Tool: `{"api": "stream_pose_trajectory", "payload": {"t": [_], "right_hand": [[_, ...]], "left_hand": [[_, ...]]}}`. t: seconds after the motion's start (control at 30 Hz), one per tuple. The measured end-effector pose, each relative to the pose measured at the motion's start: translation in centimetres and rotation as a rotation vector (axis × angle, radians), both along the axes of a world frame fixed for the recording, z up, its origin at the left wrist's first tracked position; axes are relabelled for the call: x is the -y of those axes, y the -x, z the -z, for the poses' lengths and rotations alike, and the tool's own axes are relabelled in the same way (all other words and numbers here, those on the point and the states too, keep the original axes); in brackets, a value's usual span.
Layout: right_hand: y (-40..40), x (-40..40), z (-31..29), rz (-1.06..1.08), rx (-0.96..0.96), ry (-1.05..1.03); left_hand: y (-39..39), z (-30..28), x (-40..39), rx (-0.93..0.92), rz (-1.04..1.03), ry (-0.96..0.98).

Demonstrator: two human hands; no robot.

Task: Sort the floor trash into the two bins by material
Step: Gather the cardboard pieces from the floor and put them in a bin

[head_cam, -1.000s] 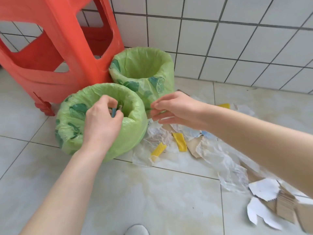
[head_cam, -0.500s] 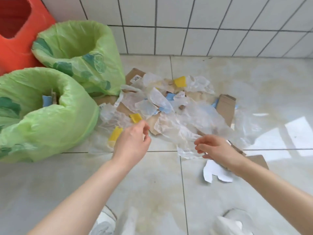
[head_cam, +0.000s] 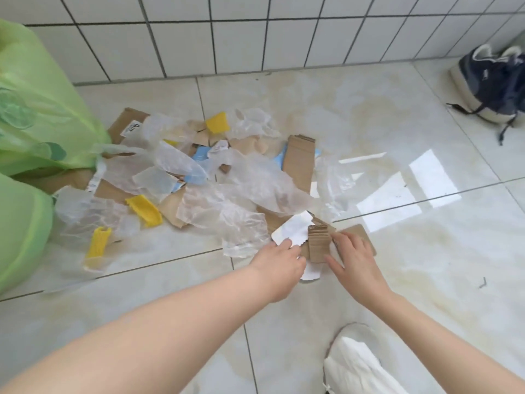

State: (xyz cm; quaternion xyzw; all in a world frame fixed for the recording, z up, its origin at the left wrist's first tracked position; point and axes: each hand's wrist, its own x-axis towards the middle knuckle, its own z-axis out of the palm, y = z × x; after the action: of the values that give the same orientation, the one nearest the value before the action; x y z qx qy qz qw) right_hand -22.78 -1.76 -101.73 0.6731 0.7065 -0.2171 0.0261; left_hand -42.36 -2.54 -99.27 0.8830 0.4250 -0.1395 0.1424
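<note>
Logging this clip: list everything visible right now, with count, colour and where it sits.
bins: two, green-bagged, left edge
cardboard pieces: several, brown, in the floor pile
plastic film: many scraps, clear, over the pile
yellow pieces: about four, spread through the pile
blue scraps: a few, mid-pile
white paper: two or so, near edge of pile
shoe: one, navy, far right by the wall
left hand: on white paper
right hand: on cardboard

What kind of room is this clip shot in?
Likely a home utility or bathroom-like corner: white tiled wall, glossy floor tiles, a sneaker by the wall, and trash beside green-bagged bins.
</note>
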Motion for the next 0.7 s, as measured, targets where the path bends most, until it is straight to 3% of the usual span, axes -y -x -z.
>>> {"api": "stream_pose_trajectory", "payload": {"t": [0.23, 0.5, 0.7], "right_hand": [[1.2, -2.5, 1.8, 0.005, 0.033, -0.042], [2.2, 0.7, 2.9, -0.093, 0.023, -0.019], [4.0, 3.8, 2.7, -0.094, -0.114, 0.066]], "left_hand": [[-3.2, 0.8, -2.0, -0.131, 0.118, 0.018], [0.7, 6.6, 4.5, 0.090, 0.154, -0.190], [3.8, 6.0, 5.8, 0.118, 0.092, -0.124]]}}
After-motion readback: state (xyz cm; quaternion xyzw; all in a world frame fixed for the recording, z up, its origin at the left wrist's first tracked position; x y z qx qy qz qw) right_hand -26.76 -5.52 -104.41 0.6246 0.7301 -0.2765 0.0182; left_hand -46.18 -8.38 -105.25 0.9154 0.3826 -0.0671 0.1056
